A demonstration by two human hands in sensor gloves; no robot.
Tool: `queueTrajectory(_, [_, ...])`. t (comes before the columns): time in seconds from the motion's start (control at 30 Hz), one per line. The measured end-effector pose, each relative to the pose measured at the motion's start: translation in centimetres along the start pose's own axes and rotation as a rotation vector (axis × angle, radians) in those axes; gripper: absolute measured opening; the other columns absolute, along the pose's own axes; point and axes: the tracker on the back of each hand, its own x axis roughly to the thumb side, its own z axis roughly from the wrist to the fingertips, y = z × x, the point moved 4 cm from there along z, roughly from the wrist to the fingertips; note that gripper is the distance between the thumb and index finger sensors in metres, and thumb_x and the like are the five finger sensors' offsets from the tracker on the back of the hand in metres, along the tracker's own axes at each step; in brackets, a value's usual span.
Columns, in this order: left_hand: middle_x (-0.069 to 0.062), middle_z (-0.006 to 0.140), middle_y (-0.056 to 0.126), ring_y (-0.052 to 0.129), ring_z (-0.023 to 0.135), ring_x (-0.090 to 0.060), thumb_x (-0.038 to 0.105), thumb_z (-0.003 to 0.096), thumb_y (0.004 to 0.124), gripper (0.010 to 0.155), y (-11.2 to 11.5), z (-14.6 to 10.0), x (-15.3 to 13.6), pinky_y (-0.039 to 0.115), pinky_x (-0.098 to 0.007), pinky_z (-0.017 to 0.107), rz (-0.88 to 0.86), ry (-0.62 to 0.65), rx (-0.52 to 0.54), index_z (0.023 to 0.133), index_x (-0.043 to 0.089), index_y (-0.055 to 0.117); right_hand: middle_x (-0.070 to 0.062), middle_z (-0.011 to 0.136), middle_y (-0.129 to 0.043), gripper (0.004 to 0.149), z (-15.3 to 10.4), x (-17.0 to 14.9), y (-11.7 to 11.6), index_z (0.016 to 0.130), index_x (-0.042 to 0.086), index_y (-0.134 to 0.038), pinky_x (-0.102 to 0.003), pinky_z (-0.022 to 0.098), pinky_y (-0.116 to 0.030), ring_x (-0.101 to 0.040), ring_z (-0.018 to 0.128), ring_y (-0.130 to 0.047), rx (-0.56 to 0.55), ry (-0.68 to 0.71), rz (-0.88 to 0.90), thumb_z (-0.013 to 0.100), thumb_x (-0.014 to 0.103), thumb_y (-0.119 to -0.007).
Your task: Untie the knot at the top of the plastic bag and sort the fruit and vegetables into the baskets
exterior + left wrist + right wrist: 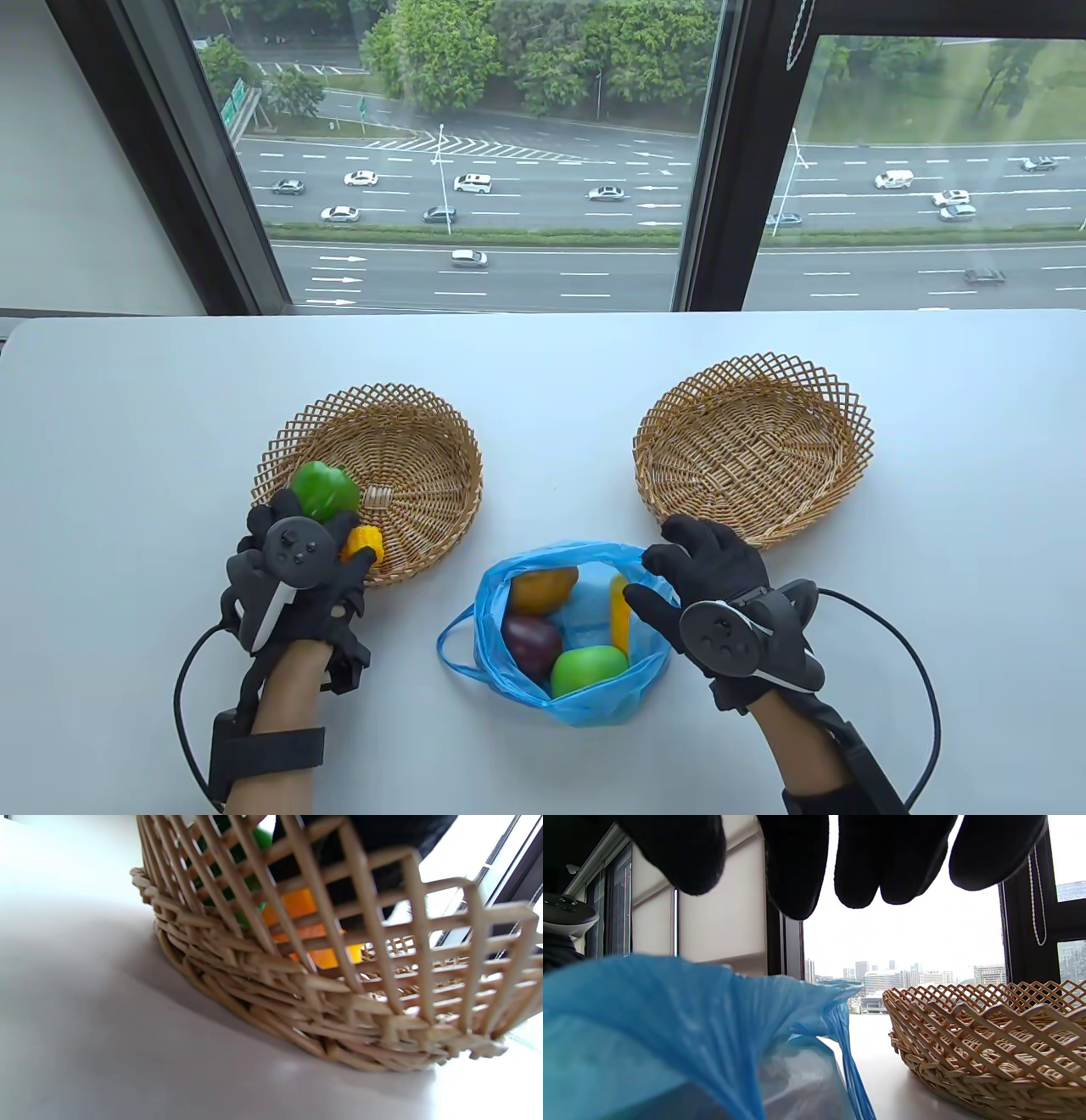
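bag: the blue plastic bag (543, 645) is sitting on the white table (543, 382) near the front edge, between the two baskets. The knot's already undone and the mouth is gaping open.

what's inside: I'm seeing a yellowish-brown fruit (543, 590), a dark purple one (531, 643), a green one (588, 669) and a yellow piece (620, 622) tucked against the right wall. Can't tell exactly what that last one is.

left hand: the left hand (297, 569) is hovering over the near rim of the left basket (407, 475), fingers curled around a green pepper (324, 490) and a piece of corn (363, 543). In the left wrist view both are showing as green and orange through the weave, so they're looking pretty much inside the basket. Whether they're touching the bottom, I can't tell.

right hand: the right hand (713, 586) is at the bag's right rim with fingers spread and relaxed, tips touching or just above the plastic. In the right wrist view the fingertips (793, 861) are hanging free above the bunched film, so it isn't gripping anything as far as I can see.

right basket: the right basket (755, 450) has nothing in it yet, sitting just beyond the right hand.

handling guess: the film's looking thin, floppy and slippery, so it's probably going to collapse unless someone's pinning the rim. The produce is looking smooth and rounded, likely light, so I'd be wrapping fingers around the widest part of each piece, not pinching an end.

where we're at: I'd say sorting's underway, with four pieces left in the bag.
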Motion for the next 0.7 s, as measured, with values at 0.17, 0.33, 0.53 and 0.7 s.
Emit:
queueTrajectory(0.17, [-0.018, 0.122, 0.027, 0.007, 0.103, -0.045, 0.047, 0.0461, 0.088, 0.062, -0.3, -0.1, 0.1, 0.017, -0.066, 0.069, 0.006, 0.022, 0.037, 0.104, 0.026, 0.08, -0.022, 0.107, -0.068, 0.056, 0.0, 0.2, -0.1, 0.09, 0.017, -0.083, -0.067, 0.059, -0.067, -0.05, 0.09, -0.074, -0.004, 0.006, 0.009, 0.054, 0.059, -0.071])
queueTrajectory(0.33, [-0.016, 0.122, 0.036, 0.015, 0.105, -0.044, 0.051, 0.0461, 0.085, 0.065, -1.7, -1.4, 1.6, 0.023, -0.066, 0.07, -0.017, 0.131, 0.147, 0.106, 0.027, 0.077, -0.02, 0.106, -0.07, 0.056, 0.0, 0.7, 0.0, 0.092, 0.018, -0.082, -0.067, 0.059, -0.067, -0.049, 0.089, -0.076, -0.02, 0.018, 0.017, 0.055, 0.058, -0.07])
queueTrajectory(0.53, [-0.014, 0.122, 0.037, 0.016, 0.106, -0.043, 0.055, 0.0484, 0.075, 0.072, -2.6, -4.0, 4.2, 0.025, -0.066, 0.069, -0.106, 0.321, 0.203, 0.113, 0.025, 0.06, -0.015, 0.104, -0.076, 0.053, 0.0, 1.9, 0.1, 0.099, 0.021, -0.078, -0.067, 0.059, -0.067, -0.048, 0.088, -0.077, -0.03, 0.05, 0.002, 0.056, 0.052, -0.074])
queueTrajectory(0.7, [-0.013, 0.123, 0.03, 0.01, 0.106, -0.041, 0.056, 0.0482, 0.073, 0.078, -2.0, -5.8, 6.6, 0.022, -0.065, 0.069, -0.093, 0.447, 0.178, 0.116, 0.027, 0.049, -0.01, 0.096, -0.087, 0.048, 0.0, 3.9, 0.2, 0.101, 0.023, -0.077, -0.068, 0.06, -0.067, -0.045, 0.088, -0.08, -0.021, 0.101, 0.001, 0.057, 0.042, -0.079])
